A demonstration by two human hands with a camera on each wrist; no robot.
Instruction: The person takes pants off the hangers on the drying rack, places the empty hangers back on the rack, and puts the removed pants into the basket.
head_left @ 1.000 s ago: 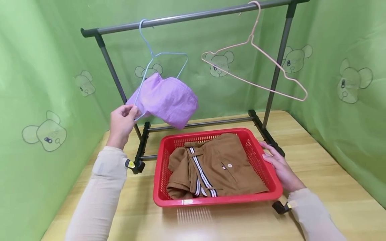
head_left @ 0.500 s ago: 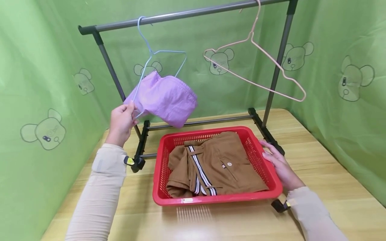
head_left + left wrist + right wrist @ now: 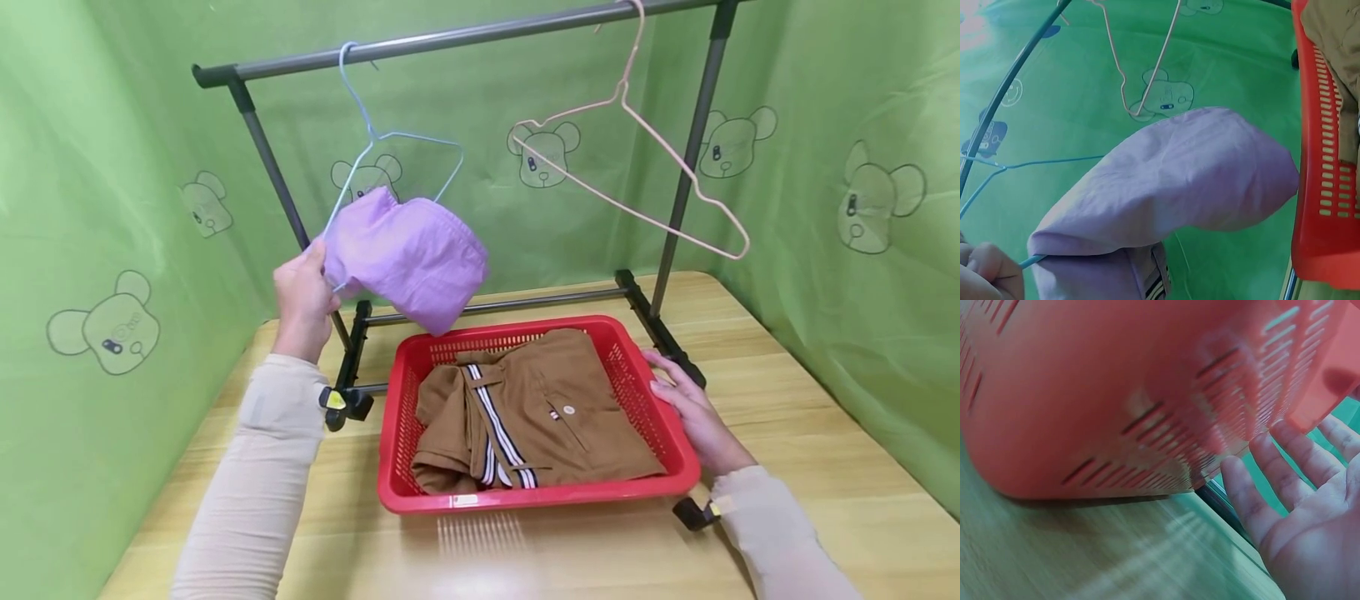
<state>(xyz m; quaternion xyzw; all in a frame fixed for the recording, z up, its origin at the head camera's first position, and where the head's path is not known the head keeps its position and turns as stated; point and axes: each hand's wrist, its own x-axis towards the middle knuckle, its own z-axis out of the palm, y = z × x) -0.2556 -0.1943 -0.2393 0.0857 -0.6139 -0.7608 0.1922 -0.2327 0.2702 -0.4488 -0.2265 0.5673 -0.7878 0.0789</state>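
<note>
My left hand (image 3: 303, 292) grips the lower left corner of a blue wire hanger (image 3: 351, 179), its hook over the rack's rail. A purple cloth item (image 3: 420, 258) hangs over the hanger's lower part. In the left wrist view, the purple cloth (image 3: 1179, 181) bulges out, with a dark-and-light striped edge partly tucked beneath. At the right side of a red basket (image 3: 540, 497), my right hand (image 3: 701, 417) touches the rim. Its fingers are fairly straight below the rim in the right wrist view, beside the basket's slotted wall (image 3: 1116, 394). Folded brown trousers (image 3: 555, 408) lie inside the basket.
A grey clothes rack (image 3: 480, 33) stands on the wooden table (image 3: 787, 400), behind the basket. On its rail, to the right, hangs a bare pink hanger (image 3: 622, 104). Green fabric walls (image 3: 840, 75) with bear drawings enclose the back and sides.
My left fingers have shifted round the hanger's corner and the wrist has turned. The purple cloth has sunk slightly lower with the hanger. My right hand stays at the basket.
</note>
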